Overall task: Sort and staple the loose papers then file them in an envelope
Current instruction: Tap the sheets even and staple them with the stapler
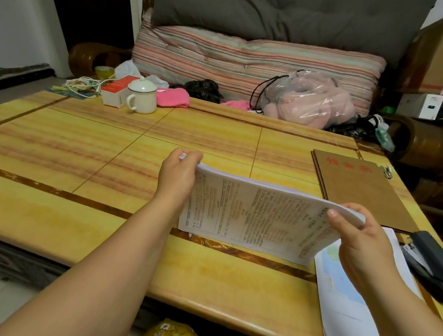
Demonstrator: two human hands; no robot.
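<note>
Left hand (177, 172) and right hand (359, 236) grip a stack of printed papers (259, 216) by its ends, fingers curled over; brown envelopes (361, 189) lie beyond the right fingers, contents unseen.

Bare table (84, 152) left; envelope (361, 189), stapler (433, 263) crowding the right.

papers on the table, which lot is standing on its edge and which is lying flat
The printed stack stands on its lower edge, held at its top corners by the left hand and right hand. The map sheets lie flat near the stapler.
</note>
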